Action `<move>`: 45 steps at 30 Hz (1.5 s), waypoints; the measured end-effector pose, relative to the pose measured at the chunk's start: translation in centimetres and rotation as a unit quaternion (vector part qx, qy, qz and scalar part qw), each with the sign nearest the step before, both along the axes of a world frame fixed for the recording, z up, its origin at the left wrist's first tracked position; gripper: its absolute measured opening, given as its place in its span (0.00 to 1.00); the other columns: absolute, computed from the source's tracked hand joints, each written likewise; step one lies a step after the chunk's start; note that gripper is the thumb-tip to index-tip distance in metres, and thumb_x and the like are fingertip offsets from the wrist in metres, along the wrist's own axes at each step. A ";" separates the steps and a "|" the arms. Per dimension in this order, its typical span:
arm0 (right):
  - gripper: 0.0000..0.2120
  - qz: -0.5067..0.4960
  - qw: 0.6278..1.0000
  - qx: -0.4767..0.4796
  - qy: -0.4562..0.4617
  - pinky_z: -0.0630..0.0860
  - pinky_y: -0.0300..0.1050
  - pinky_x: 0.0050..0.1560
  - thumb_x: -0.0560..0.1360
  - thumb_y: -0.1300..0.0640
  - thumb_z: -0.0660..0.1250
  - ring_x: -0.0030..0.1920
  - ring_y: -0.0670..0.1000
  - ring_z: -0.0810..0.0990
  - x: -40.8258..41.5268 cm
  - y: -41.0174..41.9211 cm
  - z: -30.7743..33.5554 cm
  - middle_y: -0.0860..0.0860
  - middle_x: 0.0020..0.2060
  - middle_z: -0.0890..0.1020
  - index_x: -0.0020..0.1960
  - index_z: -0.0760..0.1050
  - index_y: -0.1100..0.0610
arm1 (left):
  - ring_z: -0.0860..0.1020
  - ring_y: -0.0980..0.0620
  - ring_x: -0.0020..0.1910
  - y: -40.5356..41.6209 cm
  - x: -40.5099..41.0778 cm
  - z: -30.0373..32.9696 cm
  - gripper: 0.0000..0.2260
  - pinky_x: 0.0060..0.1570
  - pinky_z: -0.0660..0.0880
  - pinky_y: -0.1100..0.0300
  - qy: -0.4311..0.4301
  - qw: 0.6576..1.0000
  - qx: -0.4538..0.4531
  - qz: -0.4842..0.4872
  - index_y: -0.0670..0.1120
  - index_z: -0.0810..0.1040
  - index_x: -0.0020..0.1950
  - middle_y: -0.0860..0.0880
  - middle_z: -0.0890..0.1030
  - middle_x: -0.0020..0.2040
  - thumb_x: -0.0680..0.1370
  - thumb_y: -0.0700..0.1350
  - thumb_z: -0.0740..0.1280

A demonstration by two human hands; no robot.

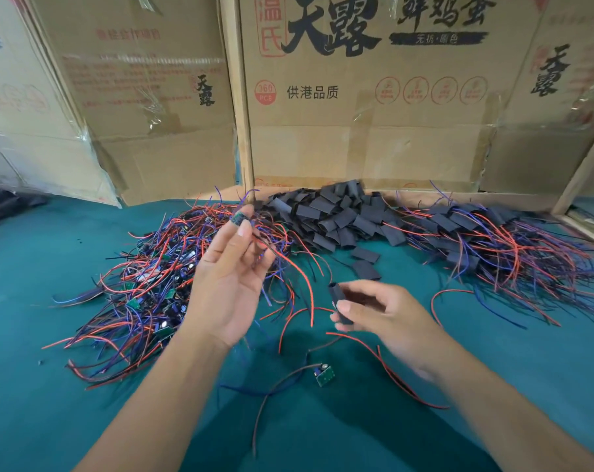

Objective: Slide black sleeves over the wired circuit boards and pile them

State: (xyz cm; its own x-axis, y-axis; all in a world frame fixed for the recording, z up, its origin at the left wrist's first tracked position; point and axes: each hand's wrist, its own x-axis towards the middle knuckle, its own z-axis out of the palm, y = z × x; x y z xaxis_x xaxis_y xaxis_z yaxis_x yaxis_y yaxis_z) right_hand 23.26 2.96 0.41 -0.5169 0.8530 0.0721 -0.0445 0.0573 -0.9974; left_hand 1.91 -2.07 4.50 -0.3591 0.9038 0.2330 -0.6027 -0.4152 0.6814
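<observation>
On green cloth (84,420) | left hand (229,287) pinches blurred wires (288,264) | right hand (374,311) grips sleeve (340,306), seemingly empty

Both forearms bare, no sleeves or watch; left hand (229,284) has dark patterned tape wrapping one fingertip at 12 o'clock.
</observation>
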 end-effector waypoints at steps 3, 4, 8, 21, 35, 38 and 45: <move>0.16 0.108 0.986 -0.112 0.053 0.81 0.48 0.53 0.74 0.61 0.69 0.53 0.59 0.83 0.2 -0.3 0.0 0.60 0.51 0.82 0.60 0.78 0.66 | 0.77 0.57 0.37 0.0 -0.8 0.4 0.11 0.43 0.79 0.64 -0.035 0.999 0.005 0.017 0.48 0.79 0.56 0.53 0.79 0.40 0.74 0.44 0.69; 0.17 0.147 0.978 -0.138 0.053 0.80 0.50 0.55 0.74 0.61 0.68 0.56 0.61 0.82 0.2 -0.5 0.1 0.61 0.53 0.81 0.61 0.77 0.67 | 0.77 0.57 0.37 0.0 -1.0 0.5 0.11 0.43 0.78 0.64 -0.042 0.999 0.008 0.018 0.48 0.79 0.56 0.53 0.79 0.39 0.74 0.45 0.69; 0.17 0.244 0.949 -0.188 0.071 0.75 0.55 0.64 0.79 0.63 0.65 0.62 0.64 0.78 0.0 -1.3 0.0 0.63 0.58 0.79 0.65 0.73 0.69 | 0.76 0.57 0.37 -0.1 -1.0 0.6 0.08 0.43 0.77 0.65 -0.066 0.997 0.027 -0.003 0.48 0.78 0.55 0.53 0.74 0.39 0.76 0.45 0.68; 0.19 0.302 0.922 -0.201 0.133 0.74 0.51 0.64 0.79 0.61 0.65 0.65 0.62 0.76 -0.7 -2.0 0.1 0.63 0.61 0.77 0.67 0.73 0.68 | 0.76 0.57 0.33 -0.3 -0.7 0.7 0.06 0.42 0.77 0.64 -0.077 0.996 0.032 -0.009 0.47 0.77 0.54 0.53 0.71 0.35 0.78 0.45 0.67; 0.20 0.307 0.921 -0.202 0.128 0.74 0.51 0.65 0.79 0.60 0.66 0.65 0.62 0.76 -0.8 -1.9 -0.1 0.63 0.61 0.77 0.68 0.71 0.68 | 0.75 0.57 0.35 -0.1 -0.9 0.4 0.07 0.42 0.77 0.65 -0.074 0.997 0.032 -0.005 0.48 0.78 0.54 0.53 0.72 0.36 0.76 0.45 0.68; 0.21 0.309 0.920 -0.200 0.134 0.74 0.51 0.65 0.78 0.60 0.68 0.65 0.62 0.76 -0.7 -1.9 0.0 0.63 0.61 0.77 0.67 0.72 0.68 | 0.75 0.58 0.36 0.0 -1.0 0.3 0.08 0.43 0.78 0.65 -0.057 0.998 0.027 0.000 0.49 0.81 0.55 0.54 0.74 0.36 0.77 0.45 0.68; 0.19 0.306 0.925 -0.190 0.122 0.74 0.52 0.65 0.78 0.61 0.67 0.64 0.62 0.77 -0.6 -2.0 0.0 0.62 0.60 0.78 0.66 0.74 0.67 | 0.76 0.58 0.34 0.0 -0.9 0.2 0.09 0.44 0.78 0.64 -0.046 0.999 0.015 0.022 0.49 0.84 0.55 0.54 0.75 0.35 0.75 0.45 0.69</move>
